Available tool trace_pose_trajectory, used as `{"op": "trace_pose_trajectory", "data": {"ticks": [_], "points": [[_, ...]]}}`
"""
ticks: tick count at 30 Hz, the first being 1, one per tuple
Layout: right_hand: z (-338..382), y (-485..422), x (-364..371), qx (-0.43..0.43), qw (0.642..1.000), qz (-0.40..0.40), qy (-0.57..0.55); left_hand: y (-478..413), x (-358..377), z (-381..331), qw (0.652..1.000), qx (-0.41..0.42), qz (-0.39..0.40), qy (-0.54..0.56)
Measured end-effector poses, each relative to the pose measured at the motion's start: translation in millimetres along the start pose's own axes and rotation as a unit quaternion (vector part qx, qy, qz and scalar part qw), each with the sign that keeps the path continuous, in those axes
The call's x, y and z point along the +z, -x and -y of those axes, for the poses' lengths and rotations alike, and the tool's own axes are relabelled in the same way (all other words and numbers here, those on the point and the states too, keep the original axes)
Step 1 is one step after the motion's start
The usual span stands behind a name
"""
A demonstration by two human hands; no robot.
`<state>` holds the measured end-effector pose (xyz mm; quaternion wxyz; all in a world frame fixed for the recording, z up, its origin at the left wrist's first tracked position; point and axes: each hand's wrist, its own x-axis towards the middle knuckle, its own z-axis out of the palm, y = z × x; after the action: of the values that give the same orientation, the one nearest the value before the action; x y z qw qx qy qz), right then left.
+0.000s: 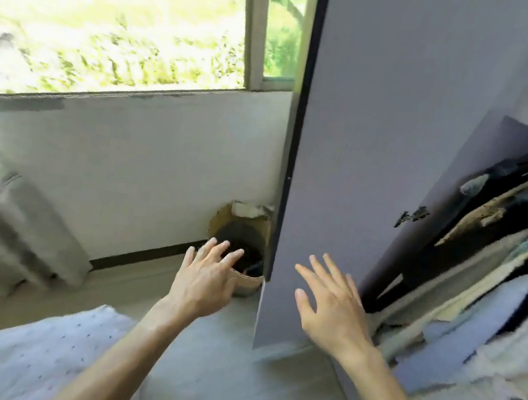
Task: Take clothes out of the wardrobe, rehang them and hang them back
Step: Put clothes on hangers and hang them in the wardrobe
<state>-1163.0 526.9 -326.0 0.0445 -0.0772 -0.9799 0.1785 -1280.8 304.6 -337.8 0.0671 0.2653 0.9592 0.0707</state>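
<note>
**Both hands out, wardrobe door open, clothes inside**

Far left there's a grey curtain bunched against the wall. Above it is a big window with blurry greenery outside. Bottom left you can see a bit of the person's white dotted top.

The left hand is held out over the floor, palm down, fingers spread and holding nothing. It sits right in front of a round woven basket that stands on the floor in the corner, just beside the door's edge. There's dark stuff in it, but I can't make out what.

Then the wardrobe door: pale grey, swung wide open, filling the middle of the shot. The right hand is up in front of its lower part, fingers fanned out and empty too. I can't tell whether it's actually touching the panel or just near it.

Right of that there's a metal hinge on the wardrobe's side panel. The clothes are all in the wardrobe, packed close together in cream, pale blue, white and dark colours. Neither hand is on them.
</note>
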Motion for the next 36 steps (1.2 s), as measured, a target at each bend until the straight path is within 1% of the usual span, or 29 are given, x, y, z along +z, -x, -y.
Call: {"op": "trace_pose_trajectory", "data": {"ticks": [2, 5, 8, 11, 12, 14, 17, 21, 25, 30, 33, 36], "points": [[31, -6, 15, -0.068, 0.997, 0.026, -0.003, 40, 0, 32, 0.997, -0.078, -0.015, -0.005], [76, -7, 35, -0.170, 0.983, 0.070, -0.005, 110, 1, 66, 0.980, -0.197, -0.023, 0.001], [127, 3, 55, -0.267, 0.957, 0.109, -0.001, 195, 8, 90, 0.951, -0.307, -0.039, 0.006], [173, 34, 76, -0.359, 0.924, 0.130, 0.012, 287, 20, 100, 0.911, -0.410, -0.041, 0.009], [187, 51, 85, -0.390, 0.911, 0.136, 0.007, 324, 28, 98, 0.892, -0.449, -0.040, 0.017], [204, 78, 95, -0.423, 0.893, 0.151, -0.005, 378, 45, 88, 0.860, -0.505, -0.044, 0.049], [231, 133, 111, -0.484, 0.851, 0.202, -0.011, 472, 74, 56, 0.802, -0.586, -0.053, 0.104], [273, 210, 127, -0.576, 0.777, 0.255, 0.014, 585, 102, 2, 0.718, -0.682, -0.059, 0.125], [314, 286, 137, -0.657, 0.695, 0.292, 0.027, 677, 127, -58, 0.617, -0.769, -0.078, 0.148], [359, 375, 156, -0.726, 0.605, 0.324, 0.038, 767, 159, -116, 0.507, -0.838, -0.082, 0.184], [384, 426, 173, -0.747, 0.569, 0.340, 0.048, 815, 179, -135, 0.463, -0.859, -0.072, 0.207], [411, 481, 199, -0.758, 0.543, 0.354, 0.070, 873, 201, -139, 0.434, -0.872, -0.062, 0.217]]}}
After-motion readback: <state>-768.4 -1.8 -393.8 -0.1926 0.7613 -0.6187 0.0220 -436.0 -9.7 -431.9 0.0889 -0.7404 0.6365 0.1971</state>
